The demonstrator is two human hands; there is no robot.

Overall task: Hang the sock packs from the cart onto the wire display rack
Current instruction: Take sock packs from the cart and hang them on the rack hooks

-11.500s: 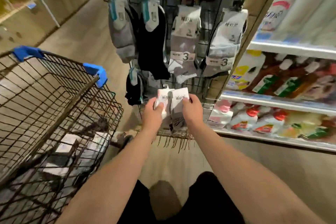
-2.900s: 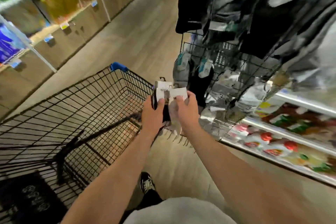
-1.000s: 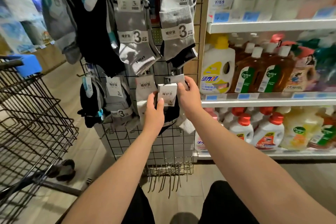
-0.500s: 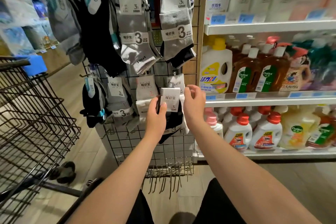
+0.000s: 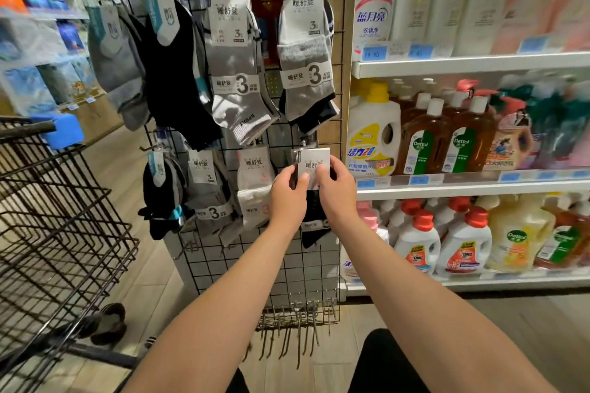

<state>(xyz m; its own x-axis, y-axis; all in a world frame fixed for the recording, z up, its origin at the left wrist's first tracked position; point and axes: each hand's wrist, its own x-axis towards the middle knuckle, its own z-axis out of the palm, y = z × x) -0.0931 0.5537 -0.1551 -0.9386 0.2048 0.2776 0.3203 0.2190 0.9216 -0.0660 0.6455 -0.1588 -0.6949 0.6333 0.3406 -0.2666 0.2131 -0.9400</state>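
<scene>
A black wire display rack (image 5: pixel 287 268) stands in front of me with several sock packs hanging in two rows. At the right end of the lower row, both hands hold a dark sock pack (image 5: pixel 314 158) by its white card header, up at a hook. My left hand (image 5: pixel 289 198) pinches the card's left edge. My right hand (image 5: pixel 335 191) pinches its right side. The pack's dark socks hang down between my wrists. A white sock pack (image 5: pixel 257 188) hangs just to its left. The wire cart (image 5: pixel 64 233) stands at my left.
Shelves of detergent and disinfectant bottles (image 5: pixel 447 143) run along the right of the rack. Spare loose hooks (image 5: pixel 297 325) hang at the rack's bottom edge. A cart wheel (image 5: pixel 108 322) sits on the wooden floor near the rack's left foot.
Over the last second my right hand let go of one pack on the lower right hook, then joined my left hand on the dark pack's card, which has risen to the hook.
</scene>
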